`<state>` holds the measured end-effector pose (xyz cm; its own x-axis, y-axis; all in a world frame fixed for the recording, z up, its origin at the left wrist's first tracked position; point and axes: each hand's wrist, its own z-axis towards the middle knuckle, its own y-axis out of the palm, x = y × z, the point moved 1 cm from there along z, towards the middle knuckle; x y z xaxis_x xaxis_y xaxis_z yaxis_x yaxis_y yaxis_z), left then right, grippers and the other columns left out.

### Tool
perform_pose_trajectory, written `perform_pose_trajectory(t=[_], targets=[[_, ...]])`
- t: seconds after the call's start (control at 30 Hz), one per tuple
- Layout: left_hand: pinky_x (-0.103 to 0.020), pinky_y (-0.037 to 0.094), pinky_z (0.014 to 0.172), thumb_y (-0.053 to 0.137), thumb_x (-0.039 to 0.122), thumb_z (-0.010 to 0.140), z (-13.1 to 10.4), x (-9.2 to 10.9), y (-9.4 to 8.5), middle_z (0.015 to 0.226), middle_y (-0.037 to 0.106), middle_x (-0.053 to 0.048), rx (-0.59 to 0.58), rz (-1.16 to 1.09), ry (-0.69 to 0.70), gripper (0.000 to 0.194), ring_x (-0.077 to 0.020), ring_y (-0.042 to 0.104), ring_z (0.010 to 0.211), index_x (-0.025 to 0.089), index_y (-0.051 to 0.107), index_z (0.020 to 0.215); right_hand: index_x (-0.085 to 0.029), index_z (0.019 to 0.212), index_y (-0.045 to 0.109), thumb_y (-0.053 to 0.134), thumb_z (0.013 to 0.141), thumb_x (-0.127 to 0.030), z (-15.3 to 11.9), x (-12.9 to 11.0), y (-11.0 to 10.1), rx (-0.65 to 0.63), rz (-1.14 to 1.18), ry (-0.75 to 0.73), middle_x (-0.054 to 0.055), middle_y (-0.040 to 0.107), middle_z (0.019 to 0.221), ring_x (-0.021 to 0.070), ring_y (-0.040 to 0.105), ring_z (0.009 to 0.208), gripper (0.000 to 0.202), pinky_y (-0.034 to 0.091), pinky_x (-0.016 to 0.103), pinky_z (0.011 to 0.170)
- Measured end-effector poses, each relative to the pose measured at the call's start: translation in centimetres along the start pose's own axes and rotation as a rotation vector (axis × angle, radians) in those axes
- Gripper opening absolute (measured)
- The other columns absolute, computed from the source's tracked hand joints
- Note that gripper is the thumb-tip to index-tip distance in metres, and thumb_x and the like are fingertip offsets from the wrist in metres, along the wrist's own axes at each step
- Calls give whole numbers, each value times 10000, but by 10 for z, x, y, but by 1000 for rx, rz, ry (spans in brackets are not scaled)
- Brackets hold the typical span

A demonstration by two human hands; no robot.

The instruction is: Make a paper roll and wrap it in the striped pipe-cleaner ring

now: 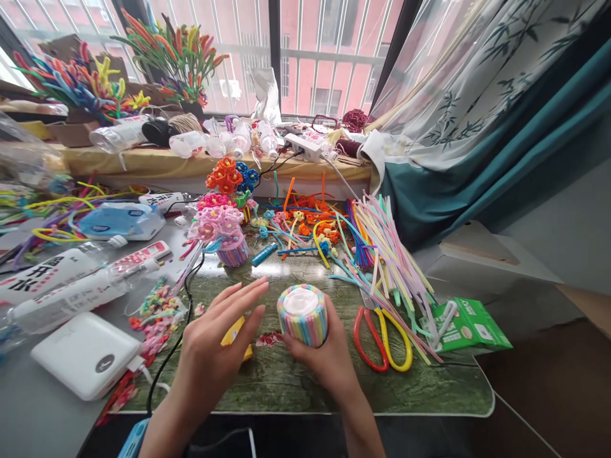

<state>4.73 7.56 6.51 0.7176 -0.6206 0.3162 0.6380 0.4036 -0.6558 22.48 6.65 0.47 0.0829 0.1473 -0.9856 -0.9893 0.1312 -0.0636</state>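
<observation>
My right hand (329,356) is wrapped round a small pot (305,324) covered in pastel pipe cleaners, with a white filling showing in its top. To the left of it, my left hand (217,331) holds nothing, its fingers stretched out and apart from the pot. Under that hand lies a yellow object (243,343), mostly hidden. Red-and-yellow-handled scissors (383,340) rest to the right of my right hand. Behind my hands stands a purple striped pot (233,251) of pink pipe-cleaner flowers (217,222).
A bundle of pastel pipe cleaners (391,248) lies at the right, beside a green packet (472,324). Loose flower pieces (310,222) are scattered at the back. A white power bank (86,356), plastic bottles (71,299) and a black cable (188,299) take up the left.
</observation>
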Motion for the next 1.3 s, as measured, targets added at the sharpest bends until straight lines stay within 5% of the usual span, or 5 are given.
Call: perform_pose_trajectory(t=[0.37, 0.73, 1.3], targets=[[-405, 373, 1158, 493, 244, 988, 10, 6, 2, 1332, 660, -47, -156, -84, 240, 352, -192, 576, 1275, 230, 578, 1329, -239, 1213, 557, 799, 639, -256, 2, -24, 13, -36, 84, -58, 32, 693, 1156, 242, 676, 1033, 624, 546, 326, 891], [-454, 381, 1036, 543, 303, 960, 4, 8, 2, 1238, 709, -18, -114, 38, 145, 417, -247, 562, 1154, 291, 542, 1377, -251, 1229, 522, 821, 626, -268, 2, -10, 16, -43, 58, -125, 43, 675, 1156, 245, 674, 1005, 674, 554, 356, 877], [-417, 371, 1071, 497, 401, 981, -6, 5, 15, 1102, 719, -59, -117, 45, 72, 462, -238, 584, 1099, 247, 512, 1416, -258, 1215, 550, 833, 596, -206, 4, -1, 17, -31, 131, -115, 31, 664, 1152, 234, 655, 1008, 682, 537, 343, 879]])
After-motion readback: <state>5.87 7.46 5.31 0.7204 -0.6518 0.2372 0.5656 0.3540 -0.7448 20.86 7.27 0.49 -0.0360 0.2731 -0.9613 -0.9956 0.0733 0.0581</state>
